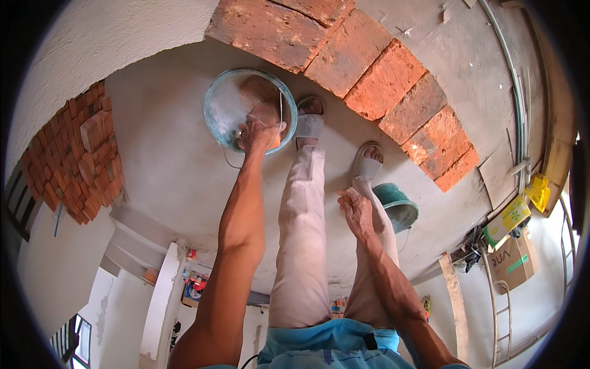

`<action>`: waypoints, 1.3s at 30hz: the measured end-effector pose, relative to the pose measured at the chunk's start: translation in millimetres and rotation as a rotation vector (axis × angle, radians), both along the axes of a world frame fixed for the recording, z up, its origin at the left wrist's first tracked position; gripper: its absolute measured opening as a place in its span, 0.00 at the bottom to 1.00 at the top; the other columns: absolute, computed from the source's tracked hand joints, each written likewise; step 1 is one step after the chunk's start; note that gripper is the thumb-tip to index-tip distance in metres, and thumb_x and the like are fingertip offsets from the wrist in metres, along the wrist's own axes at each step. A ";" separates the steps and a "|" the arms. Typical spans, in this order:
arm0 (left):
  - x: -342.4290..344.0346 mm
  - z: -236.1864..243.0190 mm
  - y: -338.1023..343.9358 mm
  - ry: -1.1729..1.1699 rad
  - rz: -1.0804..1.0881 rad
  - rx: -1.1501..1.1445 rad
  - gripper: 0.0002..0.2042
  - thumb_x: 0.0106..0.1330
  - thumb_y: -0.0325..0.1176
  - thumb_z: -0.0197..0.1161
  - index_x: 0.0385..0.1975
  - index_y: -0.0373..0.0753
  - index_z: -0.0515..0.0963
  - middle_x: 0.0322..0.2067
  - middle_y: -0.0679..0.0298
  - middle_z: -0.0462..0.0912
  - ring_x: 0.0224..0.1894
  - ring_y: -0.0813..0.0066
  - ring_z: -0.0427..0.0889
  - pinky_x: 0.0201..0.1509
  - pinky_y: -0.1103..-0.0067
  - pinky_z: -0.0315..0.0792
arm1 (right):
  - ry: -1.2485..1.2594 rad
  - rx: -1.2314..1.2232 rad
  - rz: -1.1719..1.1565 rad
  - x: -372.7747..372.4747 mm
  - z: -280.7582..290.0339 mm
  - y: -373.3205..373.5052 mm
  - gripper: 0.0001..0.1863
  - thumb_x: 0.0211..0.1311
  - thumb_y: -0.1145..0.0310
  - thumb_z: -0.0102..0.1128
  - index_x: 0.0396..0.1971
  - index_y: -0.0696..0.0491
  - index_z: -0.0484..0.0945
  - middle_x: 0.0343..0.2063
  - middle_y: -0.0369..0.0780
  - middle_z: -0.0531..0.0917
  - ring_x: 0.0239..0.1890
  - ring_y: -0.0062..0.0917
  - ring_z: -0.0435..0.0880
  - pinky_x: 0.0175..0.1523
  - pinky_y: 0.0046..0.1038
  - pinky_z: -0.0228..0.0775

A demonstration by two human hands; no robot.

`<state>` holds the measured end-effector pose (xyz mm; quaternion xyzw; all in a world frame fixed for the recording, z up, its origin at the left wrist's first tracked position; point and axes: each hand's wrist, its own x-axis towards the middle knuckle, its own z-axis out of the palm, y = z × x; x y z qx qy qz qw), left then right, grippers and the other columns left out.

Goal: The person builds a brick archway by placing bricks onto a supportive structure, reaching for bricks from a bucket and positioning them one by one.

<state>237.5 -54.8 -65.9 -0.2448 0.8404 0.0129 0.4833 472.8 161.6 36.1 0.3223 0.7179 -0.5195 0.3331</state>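
Note:
My left hand (pixel 261 132) reaches into a round blue-green bucket (pixel 211 126) with cloudy water in it. Its fingers are closed around a reddish brick (pixel 258 91), which lies partly under the water. My right hand (pixel 357 212) hangs in front of my right leg, its fingers curled in and nothing seen in them. Just beyond that leg is a smaller green bucket (pixel 393 195), partly hidden by it.
A curved row of red bricks (pixel 376 80) runs across the far side to the right. At left stands a stack of bricks (pixel 74 154). Long pipes (pixel 513 74), a cardboard box (pixel 516 261) and a yellow bag (pixel 538 192) are on the right. My sandalled feet (pixel 309 123) are by the buckets.

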 end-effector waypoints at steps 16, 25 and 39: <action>-5.2 43.9 -101.1 0.119 0.821 0.454 0.46 0.51 0.49 0.74 0.68 0.30 0.63 0.59 0.47 0.72 0.66 0.57 0.67 0.69 0.63 0.59 | -0.191 -0.215 -0.323 5.2 -4.6 -12.3 0.14 0.60 0.81 0.48 0.42 0.59 0.80 0.27 0.38 0.83 0.26 0.18 0.81 0.34 0.22 0.76; 5.4 217.6 -74.4 0.407 0.821 0.582 0.48 0.55 0.45 0.71 0.74 0.31 0.54 0.58 0.51 0.74 0.63 0.63 0.71 0.70 0.67 0.59 | -0.004 -0.509 -0.292 -56.0 43.7 -18.3 0.24 0.60 0.71 0.58 0.58 0.57 0.76 0.43 0.42 0.84 0.42 0.26 0.83 0.51 0.28 0.75; 88.3 263.7 91.2 0.236 1.055 1.115 0.55 0.56 0.43 0.72 0.75 0.28 0.41 0.63 0.46 0.68 0.64 0.58 0.71 0.67 0.67 0.67 | 0.033 -0.604 -0.651 -135.8 113.0 11.2 0.47 0.59 0.54 0.57 0.76 0.55 0.51 0.62 0.45 0.72 0.60 0.34 0.75 0.65 0.32 0.66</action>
